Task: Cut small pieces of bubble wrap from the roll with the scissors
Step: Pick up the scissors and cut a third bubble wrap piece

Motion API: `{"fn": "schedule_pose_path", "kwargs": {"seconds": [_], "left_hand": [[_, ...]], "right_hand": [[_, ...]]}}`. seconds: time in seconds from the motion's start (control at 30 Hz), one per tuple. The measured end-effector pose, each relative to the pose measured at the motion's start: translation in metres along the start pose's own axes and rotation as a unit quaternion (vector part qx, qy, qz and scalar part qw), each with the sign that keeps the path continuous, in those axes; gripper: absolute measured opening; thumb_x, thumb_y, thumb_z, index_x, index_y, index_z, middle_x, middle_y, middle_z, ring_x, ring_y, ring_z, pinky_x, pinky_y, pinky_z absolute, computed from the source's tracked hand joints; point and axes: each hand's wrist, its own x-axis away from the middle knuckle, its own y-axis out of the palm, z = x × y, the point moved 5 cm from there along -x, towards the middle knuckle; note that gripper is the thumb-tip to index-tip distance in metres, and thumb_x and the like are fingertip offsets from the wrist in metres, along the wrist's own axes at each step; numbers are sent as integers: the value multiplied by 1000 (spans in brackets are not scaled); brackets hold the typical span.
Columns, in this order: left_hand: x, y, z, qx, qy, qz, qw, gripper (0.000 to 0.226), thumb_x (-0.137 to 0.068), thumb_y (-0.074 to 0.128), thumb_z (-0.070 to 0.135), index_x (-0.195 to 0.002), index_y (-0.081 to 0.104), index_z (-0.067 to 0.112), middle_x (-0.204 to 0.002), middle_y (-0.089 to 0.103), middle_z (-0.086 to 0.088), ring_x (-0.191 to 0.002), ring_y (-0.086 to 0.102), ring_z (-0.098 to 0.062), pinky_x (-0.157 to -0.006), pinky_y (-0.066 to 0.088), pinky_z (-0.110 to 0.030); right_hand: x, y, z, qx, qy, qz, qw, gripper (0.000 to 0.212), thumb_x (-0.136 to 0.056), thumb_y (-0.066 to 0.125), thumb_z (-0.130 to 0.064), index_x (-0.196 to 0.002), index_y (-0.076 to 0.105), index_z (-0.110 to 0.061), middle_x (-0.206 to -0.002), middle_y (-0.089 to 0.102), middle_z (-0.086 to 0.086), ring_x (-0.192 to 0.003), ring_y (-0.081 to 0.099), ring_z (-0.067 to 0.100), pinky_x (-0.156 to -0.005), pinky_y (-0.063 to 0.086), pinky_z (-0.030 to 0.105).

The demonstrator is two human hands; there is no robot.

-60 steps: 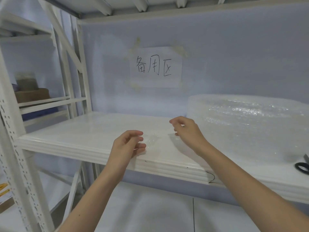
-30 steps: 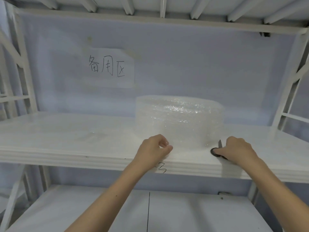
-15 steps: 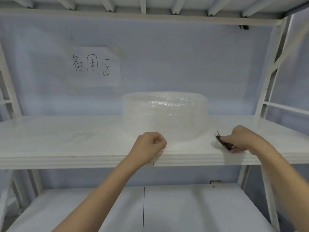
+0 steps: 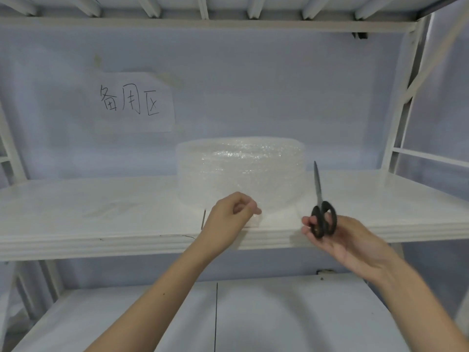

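Note:
A wide roll of clear bubble wrap (image 4: 241, 171) lies flat on the white shelf (image 4: 101, 224), near its middle. My left hand (image 4: 229, 212) pinches the loose end of the wrap (image 4: 255, 221) at the shelf's front edge, just in front of the roll. My right hand (image 4: 340, 240) holds black-handled scissors (image 4: 321, 209) by the handles, lifted off the shelf to the right of the roll. Their blades are closed and point up. A small cut piece of wrap (image 4: 109, 208) lies on the shelf at the left.
A paper sign (image 4: 132, 102) with handwritten characters is taped to the back wall. White rack posts (image 4: 403, 97) stand at the right, an upper shelf (image 4: 228, 21) runs overhead, and a lower shelf board (image 4: 228, 313) lies beneath my arms.
My view swung right from the cut piece to the roll. My right hand reached the scissors on the shelf, took them and lifted them blades up. My left hand moved to the wrap's loose end.

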Motion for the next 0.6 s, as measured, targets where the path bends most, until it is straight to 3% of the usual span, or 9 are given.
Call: {"fn": "schedule_pose_path", "kwargs": {"seconds": [0.1,0.27,0.43,0.5,0.6], "left_hand": [[-1,-7,-4,9,-21,14,1000,12,-94,57,21,-86,66,18,-88,79,6,-68,61,-9,-70,52,-28],[5,-28,-24,-18,-72,54,996,14,-91,60,19,-83,69,13,-82,79,3,-53,58,-13,-62,53,-30],[7,-37,-35,1,-105,70,992,16,-91,63,14,-81,73,5,-81,78,-7,-52,56,-15,-60,56,-32],[7,-40,-37,-11,-106,73,992,17,-90,63,13,-80,73,4,-79,78,-10,-52,55,-16,-58,55,-31],[6,-43,-36,-57,-98,72,991,17,-89,63,14,-76,73,8,-73,77,-11,-47,56,-15,-52,52,-27]], "right_hand": [[0,19,31,13,29,-47,998,57,-21,100,-11,-65,71,10,-78,70,23,-66,71,31,-60,61,33],[-2,34,73,125,33,-71,989,56,-39,97,-39,-66,65,-2,-76,69,19,-61,68,29,-58,59,33],[-8,38,100,132,54,-66,988,27,-70,79,-16,-81,68,6,-73,65,15,-60,65,22,-58,58,29],[-8,36,111,169,68,-73,981,28,-70,74,-20,-81,65,4,-72,63,12,-60,62,20,-61,56,30],[-8,32,121,199,72,-77,974,32,-75,70,-36,-65,61,-7,-73,59,10,-60,58,21,-63,53,36]]}}
